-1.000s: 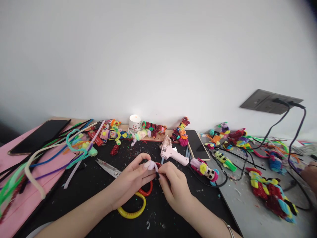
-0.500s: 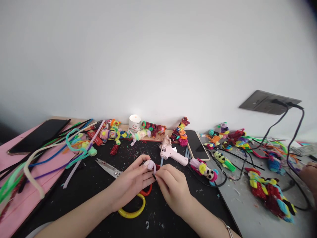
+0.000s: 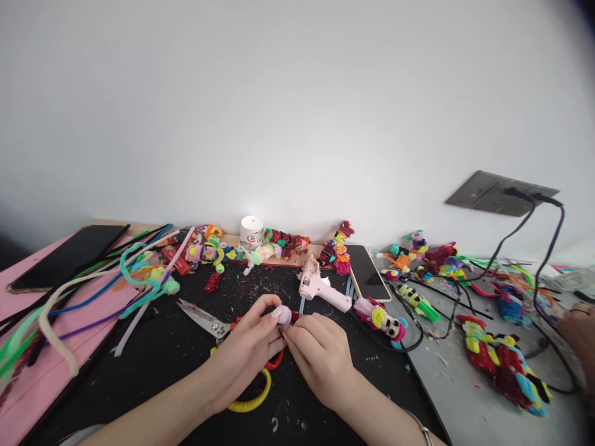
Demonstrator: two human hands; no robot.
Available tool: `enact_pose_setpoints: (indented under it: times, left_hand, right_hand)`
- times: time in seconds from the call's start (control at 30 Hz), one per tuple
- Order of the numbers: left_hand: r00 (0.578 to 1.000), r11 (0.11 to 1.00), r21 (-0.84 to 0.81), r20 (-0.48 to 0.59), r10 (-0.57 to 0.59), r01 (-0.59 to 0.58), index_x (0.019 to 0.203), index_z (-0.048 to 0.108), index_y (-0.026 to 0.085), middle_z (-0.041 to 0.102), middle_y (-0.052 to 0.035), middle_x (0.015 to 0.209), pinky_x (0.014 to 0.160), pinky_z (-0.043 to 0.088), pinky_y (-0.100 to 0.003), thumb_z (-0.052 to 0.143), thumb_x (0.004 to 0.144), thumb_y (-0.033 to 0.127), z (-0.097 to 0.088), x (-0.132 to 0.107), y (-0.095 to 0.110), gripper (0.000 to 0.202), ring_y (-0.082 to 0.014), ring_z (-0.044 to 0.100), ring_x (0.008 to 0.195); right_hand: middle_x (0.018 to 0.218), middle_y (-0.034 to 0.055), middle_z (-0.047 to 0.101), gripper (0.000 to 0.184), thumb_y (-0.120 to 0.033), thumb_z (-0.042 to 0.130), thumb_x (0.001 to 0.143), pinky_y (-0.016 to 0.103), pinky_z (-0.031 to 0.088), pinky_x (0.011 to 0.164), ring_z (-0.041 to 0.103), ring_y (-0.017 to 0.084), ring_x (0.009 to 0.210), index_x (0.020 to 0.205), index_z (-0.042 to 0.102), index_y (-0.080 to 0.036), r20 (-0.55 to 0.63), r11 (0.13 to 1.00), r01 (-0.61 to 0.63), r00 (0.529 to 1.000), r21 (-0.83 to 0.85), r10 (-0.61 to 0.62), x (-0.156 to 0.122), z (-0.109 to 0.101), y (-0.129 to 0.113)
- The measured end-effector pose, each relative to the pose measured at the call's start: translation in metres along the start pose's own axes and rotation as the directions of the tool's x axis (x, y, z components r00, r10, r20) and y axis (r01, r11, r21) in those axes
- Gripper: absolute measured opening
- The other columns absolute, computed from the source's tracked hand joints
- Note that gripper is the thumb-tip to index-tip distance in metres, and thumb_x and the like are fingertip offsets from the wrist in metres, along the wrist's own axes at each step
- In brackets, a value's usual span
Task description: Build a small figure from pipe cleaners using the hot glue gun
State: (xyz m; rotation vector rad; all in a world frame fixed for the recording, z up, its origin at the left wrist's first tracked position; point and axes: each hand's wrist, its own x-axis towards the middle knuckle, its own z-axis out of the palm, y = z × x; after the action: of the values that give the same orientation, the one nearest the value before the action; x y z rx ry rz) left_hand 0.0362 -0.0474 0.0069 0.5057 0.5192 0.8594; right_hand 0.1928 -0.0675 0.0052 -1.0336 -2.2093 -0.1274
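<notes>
One lilac pipe-cleaner coil (image 3: 285, 314), lower centre of the frame, looks mostly wound; my left hand (image 3: 248, 339) grips it lightly. My right hand (image 3: 321, 359) pinches a dark tip (image 3: 281, 332) just below it, apparently not yet tucked in.

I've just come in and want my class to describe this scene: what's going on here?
A person's left hand holds a small, rounded, fuzzy lilac piece in its fingers, while the right hand pinches a small dark bit just beside it. Scissors lie partly hidden behind the left hand, and a glue gun rests beyond both hands. Another person's hand shows at the right edge.
</notes>
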Motion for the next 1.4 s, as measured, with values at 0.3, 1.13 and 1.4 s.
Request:
enact_pose_setpoints:
  times: [0.3,1.13,1.4]
  left_hand:
    - [0.999,0.999,-0.006,0.006,0.046,-0.046,0.093,0.052,0.024,0.058,0.0017,0.087,0.078,0.040,-0.026,0.056,0.089,0.026,0.0019,-0.0008,-0.0067,0.006,-0.0104,0.054,0.080]
    - [0.996,0.997,-0.034,-0.053,0.067,-0.068,0.091,0.051,0.025,0.055,0.0030,0.083,0.082,0.042,-0.027,0.059,0.086,0.027,0.0048,-0.0002,-0.0035,0.010,-0.0104,0.056,0.081]
    - [0.994,0.994,0.046,-0.056,0.099,-0.096,0.092,0.050,0.026,0.057,0.0033,0.082,0.080,0.042,-0.028,0.062,0.083,0.030,0.0075,-0.0012,-0.0046,0.015,-0.0120,0.055,0.081]
  right_hand:
    - [0.063,0.0034,0.062,0.016,-0.013,0.055,0.089,0.029,0.037,0.055,0.051,0.015,0.058,0.076,0.064,-0.016,-0.043,0.996,-0.016,0.999,-0.085,0.013,0.0000,0.0039,-0.0011]
    - [0.073,0.0044,0.063,0.014,-0.011,0.048,0.087,0.026,0.044,0.061,0.056,0.015,0.065,0.087,0.061,-0.017,-0.015,0.972,-0.181,0.983,0.152,0.186,0.0010,0.0011,-0.0026]
    - [0.068,0.0026,0.061,0.013,-0.011,0.050,0.086,0.025,0.041,0.056,0.053,0.014,0.060,0.079,0.060,-0.017,-0.032,0.967,-0.201,0.978,0.159,0.208,0.0013,0.0014,-0.0050]
